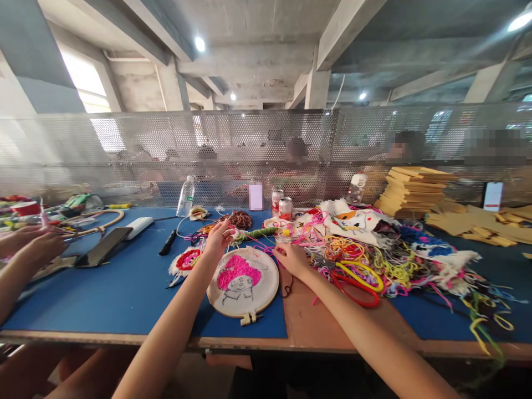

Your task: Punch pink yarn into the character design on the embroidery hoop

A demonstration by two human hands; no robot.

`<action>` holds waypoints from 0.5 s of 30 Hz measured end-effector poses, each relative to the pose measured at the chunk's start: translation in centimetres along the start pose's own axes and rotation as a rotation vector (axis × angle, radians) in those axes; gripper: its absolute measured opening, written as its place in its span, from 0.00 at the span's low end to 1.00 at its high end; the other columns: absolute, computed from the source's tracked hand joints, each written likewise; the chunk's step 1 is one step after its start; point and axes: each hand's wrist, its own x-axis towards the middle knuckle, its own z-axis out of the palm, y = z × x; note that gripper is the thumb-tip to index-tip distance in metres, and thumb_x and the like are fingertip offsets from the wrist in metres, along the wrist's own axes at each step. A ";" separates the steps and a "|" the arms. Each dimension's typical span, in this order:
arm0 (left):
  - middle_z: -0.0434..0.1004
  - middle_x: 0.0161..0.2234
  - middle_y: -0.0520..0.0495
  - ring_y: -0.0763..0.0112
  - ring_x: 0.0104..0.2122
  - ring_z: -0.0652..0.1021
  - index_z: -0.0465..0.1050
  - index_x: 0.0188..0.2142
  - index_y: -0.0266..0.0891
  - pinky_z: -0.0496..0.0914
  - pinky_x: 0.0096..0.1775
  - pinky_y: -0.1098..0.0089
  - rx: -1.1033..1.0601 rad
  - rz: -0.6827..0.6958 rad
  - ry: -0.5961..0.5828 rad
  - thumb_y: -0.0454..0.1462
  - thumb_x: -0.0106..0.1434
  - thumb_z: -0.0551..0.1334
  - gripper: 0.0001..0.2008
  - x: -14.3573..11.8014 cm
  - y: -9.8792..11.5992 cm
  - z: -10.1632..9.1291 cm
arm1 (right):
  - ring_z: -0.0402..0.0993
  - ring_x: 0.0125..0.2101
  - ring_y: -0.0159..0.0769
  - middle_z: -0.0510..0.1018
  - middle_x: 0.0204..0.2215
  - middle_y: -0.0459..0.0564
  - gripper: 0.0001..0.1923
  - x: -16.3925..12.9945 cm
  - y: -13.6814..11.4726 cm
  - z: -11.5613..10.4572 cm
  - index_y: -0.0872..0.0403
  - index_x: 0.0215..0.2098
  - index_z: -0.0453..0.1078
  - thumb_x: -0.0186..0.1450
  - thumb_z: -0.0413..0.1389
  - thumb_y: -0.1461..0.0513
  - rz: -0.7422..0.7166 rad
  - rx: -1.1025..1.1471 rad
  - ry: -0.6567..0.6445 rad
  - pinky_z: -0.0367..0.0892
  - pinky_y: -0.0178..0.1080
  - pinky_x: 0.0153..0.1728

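An embroidery hoop (246, 302) with white cloth lies on the blue table surface in front of me, its clamp screw toward me. The cloth carries a drawn cartoon figure whose hood (239, 272) is filled with bright pink loops. My left hand (218, 239) is above the hoop's upper left edge, its fingers pinched on pink yarn (253, 240). The strand stretches across to my right hand (292, 259), just beyond the hoop's upper right edge, whose fingers are closed on it. Any small tool in the fingers cannot be made out.
Scissors (357, 284) with red and yellow handles lie beside a tangled yarn heap (399, 260). Two cans (285, 208), a water bottle (185, 197) and a phone (256, 197) stand behind. A black marker (168, 243) lies left. A co-worker's hands (35, 246) work at far left.
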 end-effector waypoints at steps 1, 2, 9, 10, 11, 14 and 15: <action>0.73 0.23 0.51 0.81 0.18 0.72 0.64 0.27 0.36 0.60 0.17 0.82 0.006 0.011 -0.020 0.39 0.52 0.66 0.12 0.0 0.1 0.1 | 0.64 0.18 0.31 0.72 0.17 0.45 0.13 0.0 -0.1 0.0 0.53 0.28 0.72 0.63 0.49 0.57 -0.004 0.001 -0.006 0.47 0.32 0.21; 0.74 0.25 0.50 0.81 0.18 0.72 0.64 0.27 0.36 0.60 0.17 0.82 0.019 0.024 -0.046 0.39 0.53 0.66 0.12 -0.1 0.1 0.1 | 0.64 0.18 0.30 0.72 0.17 0.45 0.13 -0.1 -0.2 0.0 0.53 0.27 0.72 0.63 0.49 0.57 -0.010 0.001 -0.012 0.47 0.32 0.20; 0.76 0.23 0.46 0.72 0.22 0.77 0.60 0.27 0.38 0.71 0.24 0.76 0.056 0.037 -0.137 0.39 0.60 0.59 0.10 -0.5 0.1 0.7 | 0.66 0.20 0.29 0.73 0.18 0.44 0.15 -0.5 -1.0 -0.5 0.53 0.21 0.71 0.62 0.49 0.59 -0.095 -0.018 -0.044 0.47 0.31 0.22; 0.77 0.24 0.45 0.70 0.24 0.78 0.61 0.28 0.37 0.72 0.26 0.74 0.026 0.013 -0.151 0.38 0.61 0.57 0.08 -0.5 0.1 0.8 | 0.66 0.21 0.30 0.73 0.18 0.44 0.16 -0.6 -1.0 -0.6 0.53 0.22 0.71 0.63 0.48 0.58 -0.094 -0.027 -0.037 0.48 0.32 0.22; 0.77 0.26 0.43 0.68 0.27 0.79 0.62 0.28 0.36 0.74 0.29 0.72 -0.013 -0.017 -0.162 0.37 0.62 0.55 0.07 -0.5 0.1 0.8 | 0.67 0.21 0.30 0.74 0.18 0.45 0.16 -0.6 -1.1 -0.6 0.53 0.23 0.71 0.64 0.47 0.57 -0.087 -0.036 -0.025 0.48 0.32 0.23; 0.78 0.31 0.37 0.63 0.35 0.79 0.65 0.31 0.33 0.74 0.38 0.68 -0.112 -0.103 -0.141 0.29 0.59 0.52 0.04 -0.4 0.1 0.9 | 0.69 0.23 0.31 0.75 0.22 0.46 0.17 -0.7 -1.2 -0.7 0.52 0.32 0.71 0.67 0.43 0.57 -0.045 -0.067 0.014 0.50 0.31 0.24; 0.78 0.32 0.36 0.63 0.36 0.79 0.65 0.32 0.32 0.74 0.39 0.67 -0.116 -0.125 -0.120 0.26 0.57 0.52 0.06 -0.4 0.1 0.9 | 0.70 0.24 0.31 0.76 0.23 0.46 0.16 -0.7 -1.2 -0.8 0.52 0.34 0.71 0.67 0.42 0.57 -0.028 -0.079 0.022 0.51 0.31 0.24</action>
